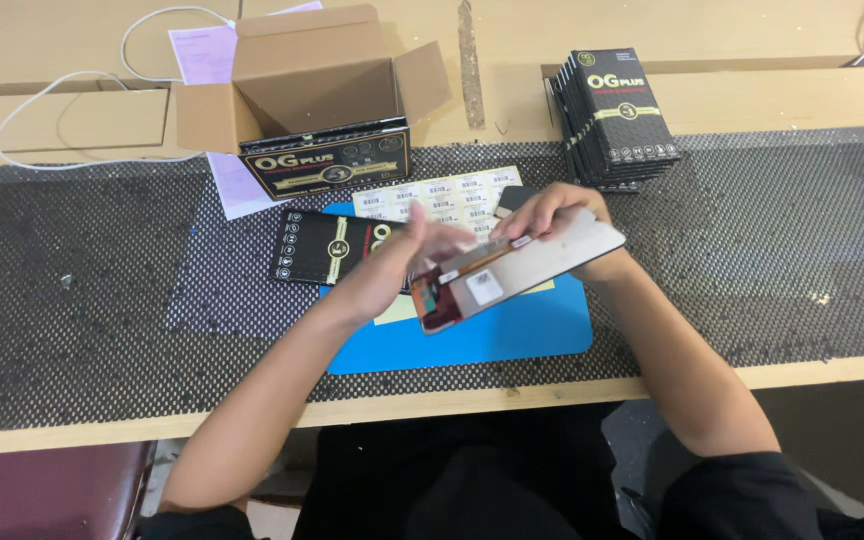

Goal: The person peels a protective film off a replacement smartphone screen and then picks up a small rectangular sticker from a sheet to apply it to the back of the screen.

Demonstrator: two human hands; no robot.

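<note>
My right hand (550, 212) grips the far end of a flat phone display panel (522, 272), held tilted above a blue mat (512, 335) with its back side up, showing a copper-coloured flex and a small white label. My left hand (407, 255) is blurred, with fingers spread over the panel's near left end; whether it touches the panel I cannot tell. Under the hands lies a sheet of small white barcode stickers (442, 195). A flat black box with gold print (322, 248) lies just left of the mat.
An open cardboard carton (312, 85) stands at the back left with a black box (327, 165) leaning on its front. A stack of black boxes (617, 115) sits at the back right. A white cable (62, 95) and pink paper (202, 50) lie far left. Black mesh matting (772, 240) covers the table.
</note>
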